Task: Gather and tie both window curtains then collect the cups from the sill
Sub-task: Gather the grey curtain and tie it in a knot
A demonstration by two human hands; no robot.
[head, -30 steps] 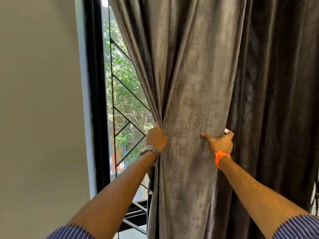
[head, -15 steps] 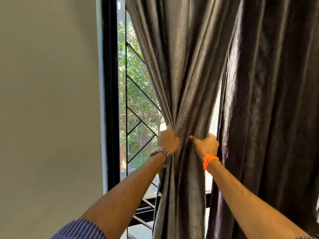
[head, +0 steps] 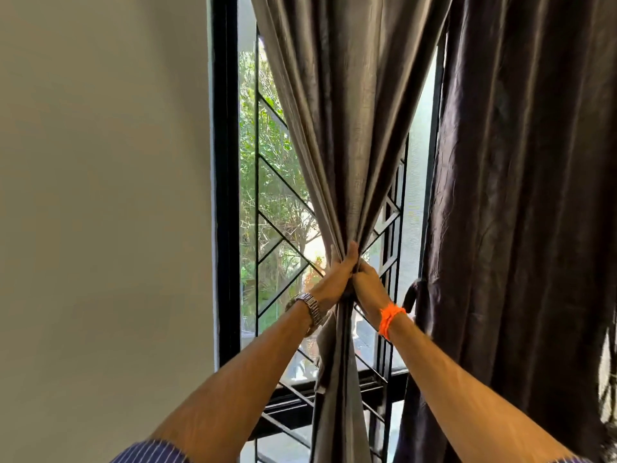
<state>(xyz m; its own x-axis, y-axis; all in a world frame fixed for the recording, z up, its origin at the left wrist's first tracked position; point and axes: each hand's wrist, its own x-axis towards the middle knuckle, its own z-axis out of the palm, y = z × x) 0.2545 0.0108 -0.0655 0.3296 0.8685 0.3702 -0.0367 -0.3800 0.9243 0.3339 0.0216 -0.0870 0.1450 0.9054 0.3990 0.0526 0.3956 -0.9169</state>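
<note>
Left hand and right hand both clench one grey curtain, bunched tight before the barred window — a second, darker curtain hangs right. One metal watch left, one orange wristband right.

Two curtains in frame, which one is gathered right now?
The lighter grey curtain, nearer the wall: the left hand and right hand grip it into a narrow bundle. The darker curtain to its right hangs spread, with no hand on it.

Plain wall far L of left hand; black window frame & grille just behind it, trees beyond.
</note>
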